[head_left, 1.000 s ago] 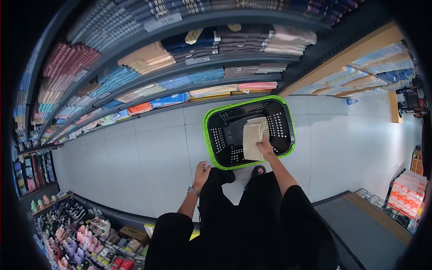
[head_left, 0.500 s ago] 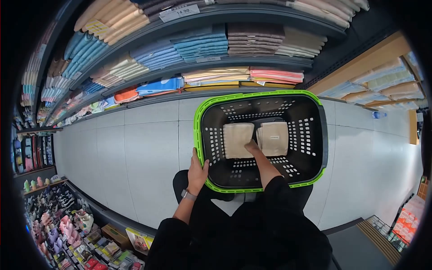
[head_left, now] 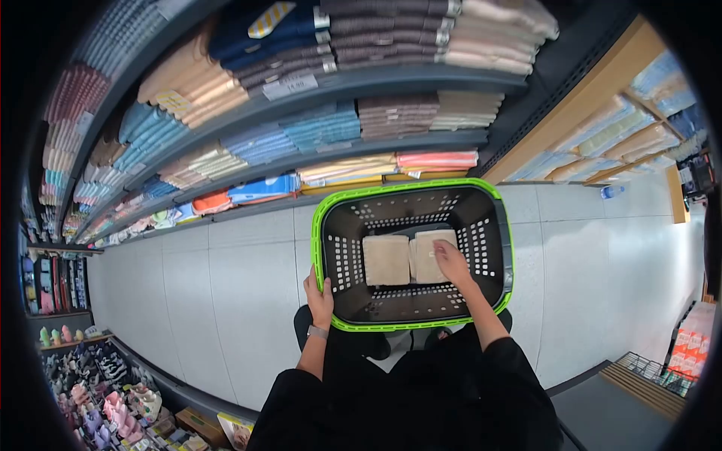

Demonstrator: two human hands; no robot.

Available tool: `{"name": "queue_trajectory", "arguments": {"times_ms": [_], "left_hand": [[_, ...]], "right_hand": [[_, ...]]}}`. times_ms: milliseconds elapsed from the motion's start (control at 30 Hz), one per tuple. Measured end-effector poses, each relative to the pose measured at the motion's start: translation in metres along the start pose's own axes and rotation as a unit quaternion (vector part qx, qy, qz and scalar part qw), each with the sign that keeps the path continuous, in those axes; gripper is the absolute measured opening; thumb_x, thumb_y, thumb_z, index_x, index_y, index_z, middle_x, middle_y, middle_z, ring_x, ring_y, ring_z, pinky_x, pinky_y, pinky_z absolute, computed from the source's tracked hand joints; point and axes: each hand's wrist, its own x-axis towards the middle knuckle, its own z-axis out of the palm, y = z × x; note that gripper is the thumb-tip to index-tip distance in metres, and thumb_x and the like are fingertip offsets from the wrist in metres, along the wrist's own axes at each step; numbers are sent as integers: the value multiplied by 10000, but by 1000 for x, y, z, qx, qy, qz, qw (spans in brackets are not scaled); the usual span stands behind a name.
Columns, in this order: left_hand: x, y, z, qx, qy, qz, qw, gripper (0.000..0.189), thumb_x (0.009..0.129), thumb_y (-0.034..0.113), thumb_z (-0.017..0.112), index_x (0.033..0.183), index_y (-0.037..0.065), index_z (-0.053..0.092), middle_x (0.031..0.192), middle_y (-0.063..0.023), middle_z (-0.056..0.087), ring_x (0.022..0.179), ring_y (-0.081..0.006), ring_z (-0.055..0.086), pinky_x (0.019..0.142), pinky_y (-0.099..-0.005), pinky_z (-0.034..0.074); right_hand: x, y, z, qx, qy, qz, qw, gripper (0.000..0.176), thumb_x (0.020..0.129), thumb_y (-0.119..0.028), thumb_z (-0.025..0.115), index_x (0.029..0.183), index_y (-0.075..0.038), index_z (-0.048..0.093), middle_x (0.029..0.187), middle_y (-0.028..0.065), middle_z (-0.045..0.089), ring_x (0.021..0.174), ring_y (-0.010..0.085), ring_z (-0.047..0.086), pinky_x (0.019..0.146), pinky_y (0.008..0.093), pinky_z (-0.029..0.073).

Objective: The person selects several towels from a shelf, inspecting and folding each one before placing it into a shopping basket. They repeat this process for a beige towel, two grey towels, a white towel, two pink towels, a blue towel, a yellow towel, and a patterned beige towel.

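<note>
Below me is a black shopping basket [head_left: 350, 308] with a bright green rim, and my left hand [head_left: 320, 299] grips that rim at its near left side. Two beige folded towels lie side by side on the basket's floor, the left towel [head_left: 386, 261] flat and fully in sight. Over the right towel [head_left: 427, 272] hovers my right hand [head_left: 451, 261], reaching in across the near rim. Its fingers are loosely stretched with nothing held in them, and they overlap the towel's label area in this view.
Shelves of folded towels [head_left: 323, 139] curve along the far side, with a price tag [head_left: 290, 86] on one edge. Bagged goods fill a wooden rack [head_left: 594, 143] at right. A plastic bottle [head_left: 612, 192] lies on the tiled floor [head_left: 248, 293]. Small packaged goods [head_left: 113, 391] crowd a low display at lower left.
My right hand has moved right, from the left towel's edge to over the right towel. The towels now sit closer together. My view has shifted, showing more upper shelf.
</note>
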Motion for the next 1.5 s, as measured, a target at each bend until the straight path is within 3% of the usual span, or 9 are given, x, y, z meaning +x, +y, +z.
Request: {"name": "queue_trajectory", "arguments": {"times_ms": [300,533,633,900,967,1000,1233,1300,1500], "left_hand": [[40,-17,-19,78,-29,-8,997,537,811,126,547,1304,83,337,1126,-219,473,1012,-405,485,831,-447,430],[25,47,-138,143,-139,-11,980,518,777,203,552,1250,50,407,1235,-245,425,1126,-408,427,916,-457,394],[18,55,-204,105,-182,-78,975,429,785,210,528,1149,-16,505,1136,-263,512,1102,-386,465,938,-409,394],[4,22,-331,202,-288,-20,936,310,784,248,470,923,21,628,915,-197,626,895,-301,592,803,-376,464],[-3,17,-344,220,-383,-211,872,272,774,235,456,799,17,616,736,-160,622,684,-283,590,663,-402,468],[-10,18,-346,150,-324,-232,905,234,771,197,441,710,23,584,602,-118,575,540,-234,537,539,-387,437],[30,46,-310,24,-114,-46,992,214,806,211,495,772,39,617,594,-86,557,578,-173,546,540,-307,437],[64,108,-320,16,-101,-35,994,280,846,213,459,922,-10,609,946,-220,601,927,-367,553,831,-406,434],[173,375,-378,-103,69,191,974,200,891,103,451,987,-25,571,938,-165,597,908,-293,563,798,-340,431]], "right_hand": [[-97,-35,-97,-141,213,10,967,232,798,-63,475,999,-6,575,995,177,580,940,310,558,831,361,442],[-181,-28,-97,-49,139,267,952,309,795,-209,470,892,54,602,754,194,608,754,393,575,735,406,466],[-213,-113,-119,88,19,399,913,321,787,-237,498,988,7,559,830,109,568,746,219,576,613,367,476],[-271,-236,-148,201,67,461,862,339,809,-193,506,1072,22,500,943,137,558,799,262,584,666,399,489],[-276,-242,-147,206,82,468,855,285,782,-156,499,1005,22,520,854,123,559,697,233,564,580,359,467],[-278,-248,-149,196,73,488,847,296,785,-154,495,1020,26,511,865,127,560,705,239,565,588,368,467],[-253,-256,-146,206,39,475,855,334,802,-172,491,1081,12,483,906,135,559,751,262,581,639,390,483],[-240,-263,-147,215,38,453,865,332,804,-178,493,1082,5,484,910,132,558,755,262,583,647,390,486],[-212,-265,-169,234,-2,436,869,395,840,-235,522,1131,19,437,981,151,564,824,280,605,684,394,511]]}}
